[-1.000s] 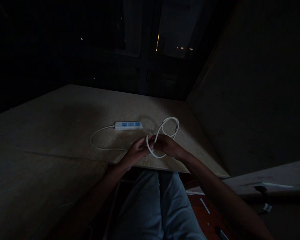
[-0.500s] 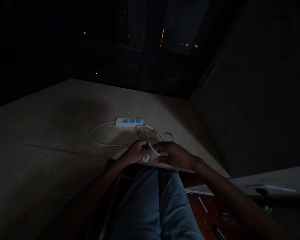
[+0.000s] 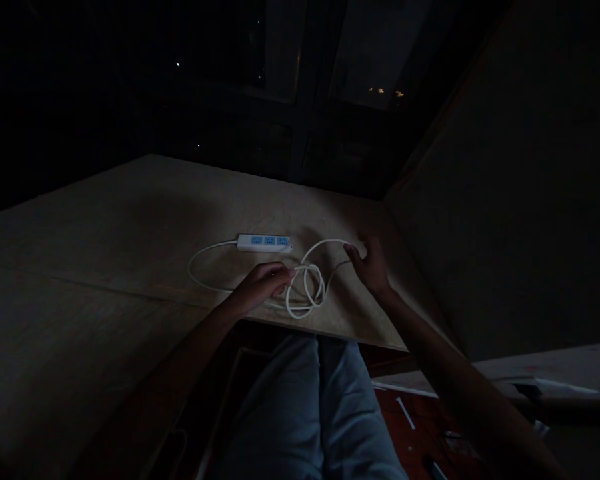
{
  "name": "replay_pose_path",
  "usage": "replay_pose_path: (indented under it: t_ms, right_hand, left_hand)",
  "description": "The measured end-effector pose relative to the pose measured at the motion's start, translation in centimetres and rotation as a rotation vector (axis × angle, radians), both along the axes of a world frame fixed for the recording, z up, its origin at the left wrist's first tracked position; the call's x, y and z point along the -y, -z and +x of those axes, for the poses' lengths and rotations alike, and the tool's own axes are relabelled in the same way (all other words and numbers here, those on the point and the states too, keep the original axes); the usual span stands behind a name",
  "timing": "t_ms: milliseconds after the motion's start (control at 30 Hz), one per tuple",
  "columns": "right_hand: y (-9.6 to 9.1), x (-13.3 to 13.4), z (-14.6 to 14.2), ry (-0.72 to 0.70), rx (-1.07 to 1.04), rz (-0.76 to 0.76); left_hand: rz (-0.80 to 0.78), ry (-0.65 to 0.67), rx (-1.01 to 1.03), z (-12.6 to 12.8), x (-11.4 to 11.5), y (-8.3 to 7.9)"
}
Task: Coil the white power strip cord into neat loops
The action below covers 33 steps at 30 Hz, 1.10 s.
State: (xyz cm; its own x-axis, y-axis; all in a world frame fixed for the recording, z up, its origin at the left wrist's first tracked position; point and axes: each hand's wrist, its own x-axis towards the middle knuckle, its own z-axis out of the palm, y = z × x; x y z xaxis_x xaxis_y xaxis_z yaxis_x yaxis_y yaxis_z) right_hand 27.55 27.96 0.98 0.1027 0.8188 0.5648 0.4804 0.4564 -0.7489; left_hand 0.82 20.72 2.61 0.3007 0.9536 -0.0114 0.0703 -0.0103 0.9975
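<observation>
A white power strip (image 3: 265,244) with blue socket faces lies on the table behind my hands. Its white cord (image 3: 305,313) runs out from the left end, curves towards me and forms several loose loops between the hands. My left hand (image 3: 265,283) is closed, pinching the cord at the left side of the loops. Further right and farther from me, my right hand (image 3: 371,263) grips a stretch of the cord raised in an arc. The cord's plug end cannot be made out.
The pale table (image 3: 155,227) has its front edge just above my legs (image 3: 300,407). A dark wall (image 3: 505,233) stands at the right, dark window panes at the back. Small items lie on the red floor (image 3: 405,440) at lower right.
My right hand has moved away from the left, up and to the right, drawing cord with it. The loops between the hands have spread. The white plug-like piece by the left hand no longer shows.
</observation>
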Motion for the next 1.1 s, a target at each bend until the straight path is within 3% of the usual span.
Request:
replay_pose_path:
  t_ms: [100,133,233,267,333,467,633,800,933,1000,1100]
  right_hand:
    - [0.0,5.0,-2.3,-0.071,0.116,0.219]
    - [0.2,6.8,-3.3,-0.168,0.17,0.266]
    - [1.8,11.1,-6.9,-0.667,0.488,0.317]
    - [2.6,11.9,-8.1,-0.748,0.574,0.336]
    - [4.2,12.6,-10.5,-0.769,0.673,0.337]
    - [6.5,11.2,-14.1,-0.686,0.805,0.151]
    - [7.0,8.9,-15.2,-0.56,0.84,0.049]
    - [7.5,7.2,-14.1,-0.401,0.65,-0.023]
    - [8.2,5.1,-12.6,-0.277,0.371,-0.13]
    - [8.4,4.2,-11.9,-0.331,0.215,-0.193]
    - [8.6,3.7,-11.4,-0.628,0.185,-0.234]
  left_hand:
    - [0.058,-0.068,0.015,0.4,0.0,0.0]
    - [0.085,-0.088,0.016,0.5,0.1,0.0]
    - [0.165,-0.109,0.02,1.1,0.5,-0.5]
    - [0.186,-0.108,0.03,1.3,0.7,-0.7]
    - [0.221,-0.107,0.066,1.5,1.2,-1.1]
    - [0.263,-0.127,0.155,1.4,2.0,-2.0]
    - [0.29,-0.211,0.286,0.0,2.5,-3.3]
    - [0.316,-0.247,0.397,-1.5,2.8,-4.5]
    - [0.318,-0.259,0.484,-2.3,3.0,-5.3]
    - [0.313,-0.261,0.52,-2.4,2.9,-5.4]
    - [0.292,-0.267,0.544,-2.1,2.9,-5.2]
